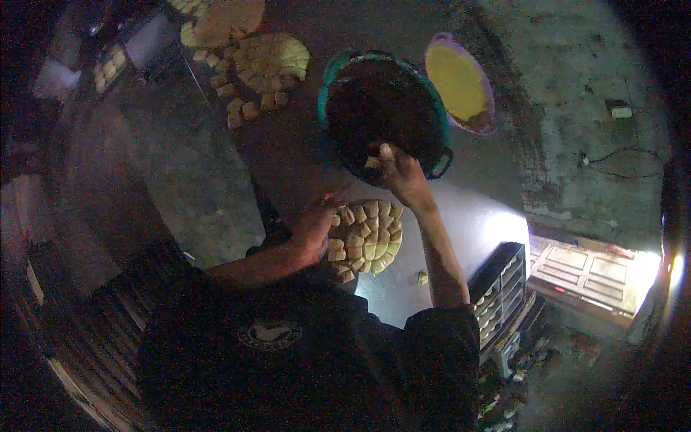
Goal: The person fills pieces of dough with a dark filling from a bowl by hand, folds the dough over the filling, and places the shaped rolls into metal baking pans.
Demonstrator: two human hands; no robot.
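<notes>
My right hand (402,175) is over the near rim of a large green tub (442,116) with dark contents, its fingers closed on a small pale piece of dough (371,161). Nearer my body, a round batch of cut dough pieces (372,237) lies on the table. My left hand (318,227) rests at the left edge of this batch, its fingers reaching towards the tub; whether it grips a piece cannot be made out. One loose dough piece (422,278) lies apart, beside my right forearm.
More cut dough pieces (270,62) lie at the table's far left. A purple oval basin (458,83) with yellow contents stands right of the tub. A dark rack holding pale pieces (499,294) is at the lower right, near a wooden panelled door (583,270).
</notes>
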